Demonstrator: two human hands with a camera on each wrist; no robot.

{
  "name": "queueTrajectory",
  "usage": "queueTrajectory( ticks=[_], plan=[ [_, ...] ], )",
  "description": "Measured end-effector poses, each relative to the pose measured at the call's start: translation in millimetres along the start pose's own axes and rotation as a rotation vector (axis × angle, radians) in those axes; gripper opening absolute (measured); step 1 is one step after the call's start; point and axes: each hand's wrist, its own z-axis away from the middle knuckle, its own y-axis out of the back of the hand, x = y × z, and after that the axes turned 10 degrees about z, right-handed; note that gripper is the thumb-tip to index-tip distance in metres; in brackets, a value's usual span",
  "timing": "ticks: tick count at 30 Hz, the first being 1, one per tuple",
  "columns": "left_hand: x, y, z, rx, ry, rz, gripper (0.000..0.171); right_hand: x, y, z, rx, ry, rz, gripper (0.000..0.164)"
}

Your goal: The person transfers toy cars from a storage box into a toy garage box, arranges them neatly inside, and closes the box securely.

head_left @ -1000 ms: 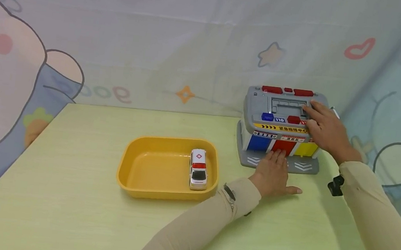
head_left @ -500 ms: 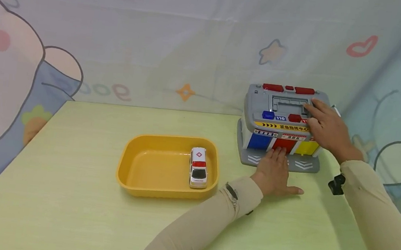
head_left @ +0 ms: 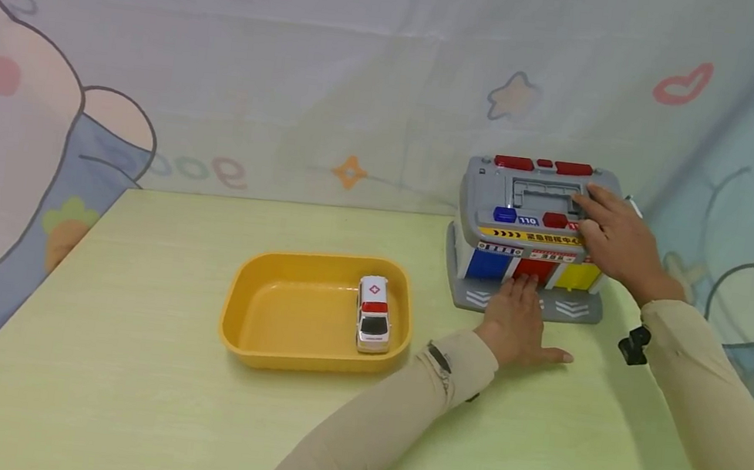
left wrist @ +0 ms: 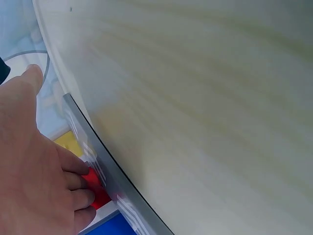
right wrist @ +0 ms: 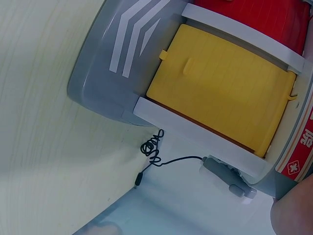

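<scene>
A grey toy station [head_left: 487,189] with blue, red and yellow doors stands at the back right of the table. My left hand [head_left: 513,324] lies in front of it, fingertips at the red door [head_left: 535,270], thumb stretched out to the right. In the left wrist view, that hand's fingers [left wrist: 80,198] meet the door above the grey base. My right hand [head_left: 621,239] rests on the right side of the roof. Only a bit of it appears in the right wrist view, where the yellow door [right wrist: 220,88] looks closed. Neither hand grips anything.
Left of the station is a yellow tray [head_left: 285,364] with a white toy ambulance [head_left: 373,316] along its right side. A coiled black cord [right wrist: 152,146] hangs from a grey piece [right wrist: 225,175] on the station's side. A printed cloth [head_left: 296,86] rises behind the table.
The view has shifted slightly. Both hands stay in place against the station, and the tray and ambulance have not moved.
</scene>
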Motion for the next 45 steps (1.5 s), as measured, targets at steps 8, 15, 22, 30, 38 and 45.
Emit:
queueTrajectory(
  ticks=[8, 15, 22, 30, 38, 45],
  plan=[
    [-0.9, -3.7, -0.7, 0.01, -0.009, -0.019, 0.105, -0.5, -2.2, -1.1, -0.018, 0.006, 0.008, 0.059],
    [-4.9, -5.3, 0.0, 0.015, -0.022, -0.022, 0.102, -2.9, -4.5, -3.6, -0.005, 0.015, 0.012, 0.058],
    [-8.7, -3.4, 1.3, 0.01, -0.034, 0.013, 0.1, -3.0, -4.7, -5.6, -0.004, 0.018, -0.004, 0.057],
    [-9.1, -3.2, -0.7, 0.016, -0.03, 0.022, 0.098, 1.0, -2.7, -5.8, -0.03, 0.028, -0.023, 0.056],
    [-8.5, -5.8, -1.3, 0.016, -0.042, 0.027, 0.098, 7.2, -4.0, -0.4, -0.028, 0.073, -0.049, 0.057],
    [-10.1, -6.4, -1.3, 0.021, -0.039, 0.034, 0.098, 12.4, -2.6, -2.3, -0.049, 0.112, -0.064, 0.06]
  ],
)
